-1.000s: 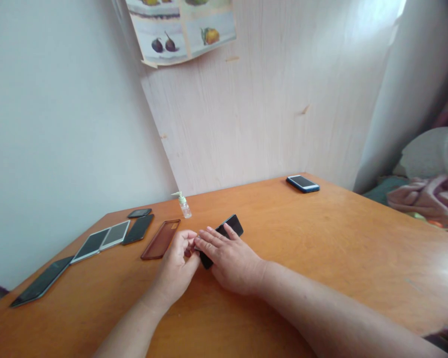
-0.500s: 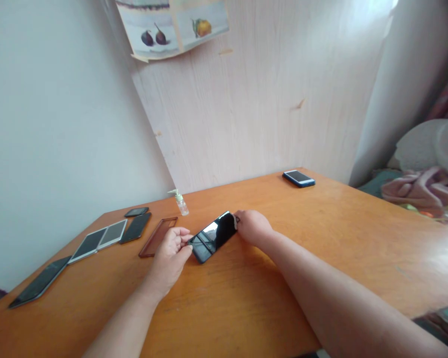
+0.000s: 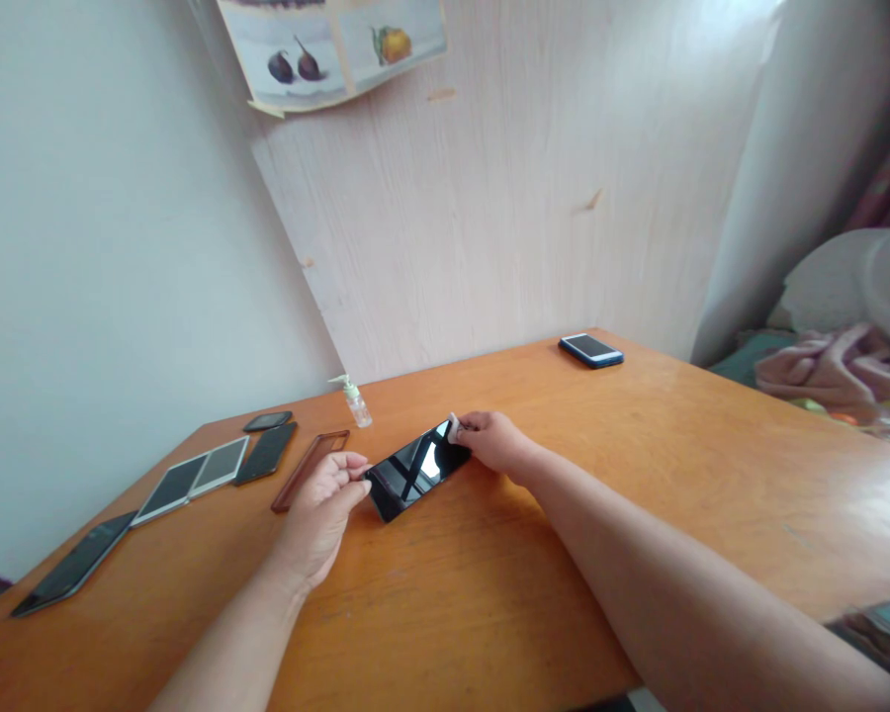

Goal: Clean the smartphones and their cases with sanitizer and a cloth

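A black smartphone (image 3: 415, 473) is held tilted just above the wooden table (image 3: 430, 613), its glossy screen facing up and reflecting light. My left hand (image 3: 324, 509) pinches the phone's left corner between thumb and fingers. At the far right end, my right hand (image 3: 495, 442) is closed on a small whitish cloth or tissue (image 3: 454, 429), pressed against the phone's edge. Part of that cloth is hidden by the fingers. Just behind my left hand lies a reddish-brown phone case (image 3: 310, 469).
A small clear pump bottle (image 3: 356, 405) stands near the back edge. Along the left lie a dark tablet-like device (image 3: 74, 564), white-framed devices (image 3: 185, 485), a black phone (image 3: 265, 453) and a smaller one (image 3: 268, 421). Another phone (image 3: 591, 350) rests at the back right.
The phone has tipped slightly, so its screen reflections differ. My right hand has moved a little with the whitish cloth, which now shows more at the phone's far corner.
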The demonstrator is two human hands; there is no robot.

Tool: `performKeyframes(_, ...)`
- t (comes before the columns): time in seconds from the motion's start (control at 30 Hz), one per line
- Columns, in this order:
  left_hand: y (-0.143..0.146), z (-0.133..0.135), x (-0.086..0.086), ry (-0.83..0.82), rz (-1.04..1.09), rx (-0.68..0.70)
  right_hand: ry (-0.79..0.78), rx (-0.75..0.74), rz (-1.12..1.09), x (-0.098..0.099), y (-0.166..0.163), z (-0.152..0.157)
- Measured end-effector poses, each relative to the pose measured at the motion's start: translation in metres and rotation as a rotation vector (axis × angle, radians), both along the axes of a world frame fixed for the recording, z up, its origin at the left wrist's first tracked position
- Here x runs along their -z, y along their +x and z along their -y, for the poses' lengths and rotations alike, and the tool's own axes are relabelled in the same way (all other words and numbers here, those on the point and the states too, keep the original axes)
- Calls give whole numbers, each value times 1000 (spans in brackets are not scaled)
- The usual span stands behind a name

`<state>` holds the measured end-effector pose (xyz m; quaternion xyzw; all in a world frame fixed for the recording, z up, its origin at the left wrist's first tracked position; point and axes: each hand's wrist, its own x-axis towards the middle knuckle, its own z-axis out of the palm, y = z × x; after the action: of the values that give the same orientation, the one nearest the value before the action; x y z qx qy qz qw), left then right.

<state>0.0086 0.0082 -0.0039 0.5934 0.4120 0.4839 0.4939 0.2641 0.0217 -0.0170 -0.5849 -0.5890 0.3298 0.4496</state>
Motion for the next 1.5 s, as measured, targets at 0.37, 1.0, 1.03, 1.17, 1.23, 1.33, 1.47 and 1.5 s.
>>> performKeyframes(0.37,-16,-1,-26,-114,379,-62,-55,-194,-515,-10,-20,13)
performKeyframes(1.0,-13,0,-14,-168,248,-47,-179,-73,-683,-11,-23,15)
performKeyframes(1.03,-11,0,-11,-167,207,-40,-174,-56,-672,-7,-22,13)
performKeyframes(1.17,-2,4,0,-87,10,-14,-153,-1,-615,5,-19,3)
performKeyframes(1.23,1,7,4,-66,-109,61,-148,18,-585,9,-17,0)
performKeyframes(1.33,3,10,9,52,-325,123,-133,53,-541,12,-14,-3)
performKeyframes(1.47,3,9,14,290,-595,46,-109,75,-483,14,-13,-4)
performKeyframes(1.5,3,8,14,328,-632,32,-105,75,-466,14,-13,-4)
